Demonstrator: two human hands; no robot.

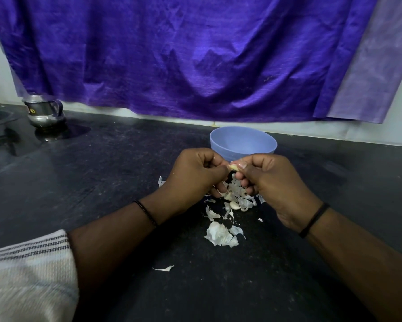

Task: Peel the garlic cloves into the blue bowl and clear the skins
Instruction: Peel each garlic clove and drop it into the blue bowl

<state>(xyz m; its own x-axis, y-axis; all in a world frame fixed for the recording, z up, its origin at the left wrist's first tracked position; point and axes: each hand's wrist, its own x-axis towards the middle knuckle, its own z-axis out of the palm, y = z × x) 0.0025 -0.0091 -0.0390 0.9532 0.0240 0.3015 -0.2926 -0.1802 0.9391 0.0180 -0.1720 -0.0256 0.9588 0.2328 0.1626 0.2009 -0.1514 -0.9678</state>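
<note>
Left hand [196,175] and right hand [270,182] together pinch one garlic clove [233,167] just before the blue bowl [243,142]; skins [220,233] lie beneath them, with open dark bench [125,159] on either side.

The counter [116,163] under my hands is dark stone, matt and speckled. On it, the bowl [243,145] is smooth matt blue plastic. Near the bowl lie thin, papery white skins [220,234]. Left of the bowl stands a glossy metal jug [43,110]. Behind it hangs creased purple cloth [172,54] with a slight sheen.
</note>
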